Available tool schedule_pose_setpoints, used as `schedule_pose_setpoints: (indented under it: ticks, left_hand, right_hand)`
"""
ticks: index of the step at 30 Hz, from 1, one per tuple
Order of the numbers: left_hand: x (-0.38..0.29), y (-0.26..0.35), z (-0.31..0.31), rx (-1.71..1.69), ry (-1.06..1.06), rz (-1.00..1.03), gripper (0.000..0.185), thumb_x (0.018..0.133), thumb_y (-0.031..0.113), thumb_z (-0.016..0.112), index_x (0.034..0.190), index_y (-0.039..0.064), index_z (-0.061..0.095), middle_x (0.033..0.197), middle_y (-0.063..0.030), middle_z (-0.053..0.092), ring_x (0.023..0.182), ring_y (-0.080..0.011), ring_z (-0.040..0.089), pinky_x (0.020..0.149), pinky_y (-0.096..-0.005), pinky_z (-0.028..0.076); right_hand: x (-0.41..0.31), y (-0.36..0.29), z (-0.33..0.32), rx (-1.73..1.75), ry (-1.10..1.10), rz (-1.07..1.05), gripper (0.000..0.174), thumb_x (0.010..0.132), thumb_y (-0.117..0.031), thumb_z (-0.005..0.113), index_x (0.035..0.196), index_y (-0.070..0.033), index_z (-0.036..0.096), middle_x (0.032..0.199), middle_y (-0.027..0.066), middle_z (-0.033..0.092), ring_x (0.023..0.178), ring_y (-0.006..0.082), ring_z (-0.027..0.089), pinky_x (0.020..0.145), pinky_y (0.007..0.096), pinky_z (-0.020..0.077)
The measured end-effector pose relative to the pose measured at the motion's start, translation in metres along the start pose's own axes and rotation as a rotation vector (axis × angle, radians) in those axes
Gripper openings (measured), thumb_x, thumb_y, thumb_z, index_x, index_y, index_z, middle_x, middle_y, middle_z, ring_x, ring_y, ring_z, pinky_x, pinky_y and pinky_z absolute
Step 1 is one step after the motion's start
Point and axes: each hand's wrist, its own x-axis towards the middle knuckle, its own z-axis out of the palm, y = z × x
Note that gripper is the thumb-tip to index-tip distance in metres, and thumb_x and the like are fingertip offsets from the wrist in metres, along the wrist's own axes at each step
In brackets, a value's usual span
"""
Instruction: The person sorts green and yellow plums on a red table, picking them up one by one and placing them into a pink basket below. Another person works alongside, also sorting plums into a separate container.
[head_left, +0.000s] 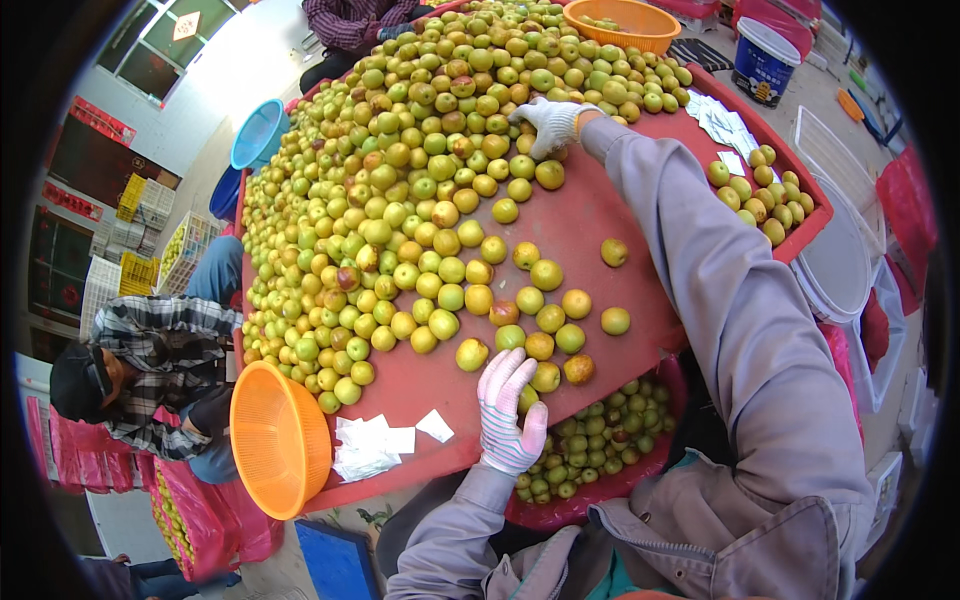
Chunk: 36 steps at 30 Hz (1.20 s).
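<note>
A large heap of yellow-green jujubes (405, 157), some with reddish-brown patches, covers much of a red-surfaced table (592, 195) with a raised rim. My right hand (553, 126), in a white knit glove, reaches to the heap's right edge. Its fingers curl around fruit there; whether it grips one is hidden. Near the table's front edge is my left hand (511, 416), in a striped glove with pinkish fingers. Its thumb and fingers are spread beside a partly covered jujube (527, 397). Several loose jujubes (546, 275) lie just beyond it.
Below the table edge, a pink-lined container (667, 442) holds more jujubes. An orange basket (281, 442) and white paper slips (367, 448) sit at the left corner. More slips (720, 120) and a small fruit group (772, 199) lie right. Two people (150, 367) (352, 26) sit around the table.
</note>
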Motion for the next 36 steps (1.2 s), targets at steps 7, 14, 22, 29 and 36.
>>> schedule_pose_setpoints:
  ticks: [7, 14, 22, 29, 36]
  left_hand:
    - [0.0, -0.004, 0.002, 0.014, 0.017, 0.032, 0.054, 0.087, 0.015, 0.064, 0.14, 0.004, 0.058, 0.147, -0.0184, 0.054, 0.137, -0.0394, 0.049, 0.119, -0.0502, 0.036]
    - [-0.001, -0.007, 0.004, 0.039, 0.028, 0.034, 0.053, 0.089, 0.015, 0.063, 0.14, 0.003, 0.058, 0.146, -0.0192, 0.053, 0.136, -0.0399, 0.049, 0.118, -0.0505, 0.037]
    - [-0.005, -0.008, 0.006, 0.045, 0.05, 0.029, 0.051, 0.091, 0.015, 0.062, 0.14, 0.002, 0.058, 0.146, -0.0202, 0.053, 0.135, -0.0403, 0.05, 0.117, -0.0508, 0.038]
    - [-0.005, -0.008, 0.007, 0.039, 0.087, 0.028, 0.05, 0.092, 0.015, 0.061, 0.14, 0.001, 0.058, 0.146, -0.0206, 0.052, 0.135, -0.0397, 0.05, 0.117, -0.0505, 0.038]
    - [-0.007, -0.012, 0.011, 0.028, 0.119, 0.017, 0.049, 0.093, 0.016, 0.061, 0.14, 0.001, 0.057, 0.147, -0.0209, 0.052, 0.136, -0.0395, 0.049, 0.118, -0.0499, 0.038]
  right_hand:
    - [-0.041, -0.011, 0.032, -0.137, 0.005, -0.274, 0.063, 0.079, -0.022, 0.073, 0.141, -0.025, 0.063, 0.146, 0.0165, 0.053, 0.131, 0.0398, 0.054, 0.112, 0.0483, 0.0468]
    - [-0.074, -0.018, 0.04, 0.03, -0.066, -0.405, 0.07, 0.08, -0.031, 0.078, 0.147, -0.024, 0.058, 0.123, 0.0164, 0.072, 0.108, 0.0327, 0.07, 0.096, 0.0436, 0.0555]
    - [-0.116, -0.026, 0.044, 0.526, -0.231, -0.426, 0.054, 0.097, -0.037, 0.068, 0.147, -0.022, 0.06, 0.135, 0.0085, 0.069, 0.124, 0.0201, 0.064, 0.108, 0.0334, 0.0478]
    - [-0.125, 0.027, 0.085, 0.069, 0.25, -0.371, 0.055, 0.105, -0.051, 0.051, 0.149, -0.017, 0.055, 0.15, 0.0203, 0.054, 0.14, 0.0404, 0.048, 0.118, 0.0489, 0.0379]
    - [-0.179, -0.023, 0.105, 0.062, 0.178, -0.322, 0.07, 0.102, -0.057, 0.05, 0.154, -0.011, 0.046, 0.149, 0.023, 0.052, 0.144, 0.044, 0.041, 0.123, 0.0558, 0.0238]
